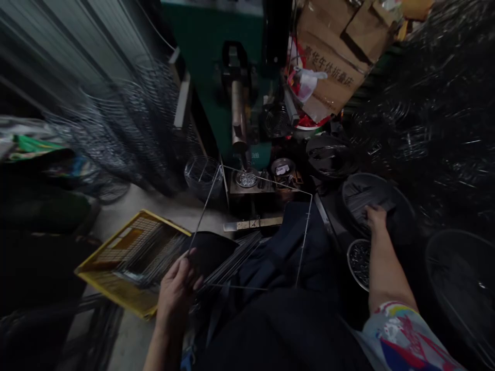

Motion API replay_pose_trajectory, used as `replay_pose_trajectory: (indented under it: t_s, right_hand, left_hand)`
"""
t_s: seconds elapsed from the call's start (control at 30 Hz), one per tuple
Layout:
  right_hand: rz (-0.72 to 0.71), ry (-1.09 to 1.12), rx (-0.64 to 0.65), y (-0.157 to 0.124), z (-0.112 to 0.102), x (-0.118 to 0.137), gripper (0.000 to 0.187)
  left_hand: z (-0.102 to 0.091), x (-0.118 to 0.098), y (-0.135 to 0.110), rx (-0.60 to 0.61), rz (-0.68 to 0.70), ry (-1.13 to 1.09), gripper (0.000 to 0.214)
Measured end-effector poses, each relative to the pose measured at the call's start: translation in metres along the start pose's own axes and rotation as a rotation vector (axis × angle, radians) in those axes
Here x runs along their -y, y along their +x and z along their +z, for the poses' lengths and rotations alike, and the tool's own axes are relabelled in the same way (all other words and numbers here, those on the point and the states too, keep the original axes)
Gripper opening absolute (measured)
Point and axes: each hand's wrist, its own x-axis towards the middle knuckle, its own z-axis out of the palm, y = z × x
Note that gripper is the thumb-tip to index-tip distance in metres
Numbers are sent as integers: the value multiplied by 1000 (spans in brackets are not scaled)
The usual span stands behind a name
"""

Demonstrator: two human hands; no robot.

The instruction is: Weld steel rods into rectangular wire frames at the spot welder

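Observation:
My left hand (pixel 181 281) is closed round one side of a rectangular wire frame (pixel 305 234), holding it tilted above my lap. Small welded-looking bits show along the frame's right side. My right hand (pixel 376 217) reaches into a dark round tub (pixel 400 206), fingers drawn together at a pile of thin dark wires (pixel 358 198). Whether a wire is between those fingers is too dim to see. Just below that arm sits a round bowl of small metal pieces (pixel 359 263). A bundle of straight wires (pixel 235 263) lies by my lap, partly behind the frame.
Ahead stands a green machine (pixel 197 56) with a metal cylinder arm (pixel 238 113) above a dish of small shiny parts (pixel 246 179). A yellow crate (pixel 110 296) with wire frames is at left. Cardboard boxes (pixel 328 67) and piled wirework (pixel 410 139) are at right.

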Motion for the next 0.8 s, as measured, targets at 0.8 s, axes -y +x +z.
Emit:
replay_pose_trajectory:
  t_s: [0.8]
  right_hand:
    - [-674, -59, 1021, -212, 21, 125, 62]
  left_hand:
    - [-72, 5, -37, 119, -165, 118, 109]
